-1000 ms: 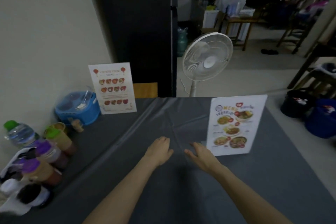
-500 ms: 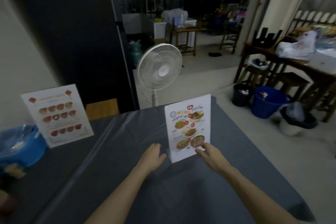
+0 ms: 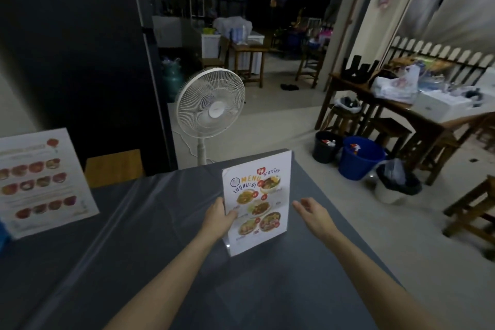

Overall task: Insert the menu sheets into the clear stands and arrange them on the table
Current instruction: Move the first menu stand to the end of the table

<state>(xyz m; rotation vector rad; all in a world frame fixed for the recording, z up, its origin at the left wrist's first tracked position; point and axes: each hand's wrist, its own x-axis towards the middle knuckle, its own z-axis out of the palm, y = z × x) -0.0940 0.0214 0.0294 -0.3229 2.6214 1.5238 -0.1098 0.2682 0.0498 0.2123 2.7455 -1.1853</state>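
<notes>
We count two menu stands on the grey-clothed table [image 3: 160, 262]. Our left hand [image 3: 218, 218] is clamped on the left edge of the upright clear acrylic stand holding the Thai food menu sheet [image 3: 258, 202]; half a second ago it lay flat beside it. Our right hand [image 3: 312, 213], then touching that stand, hovers open just right. Far left stands the second, red-lantern menu stand [image 3: 45, 182]; beyond, one white pedestal fan [image 3: 210, 107].

Glossy clear plastic menu stand [image 3: 257, 206]
</notes>
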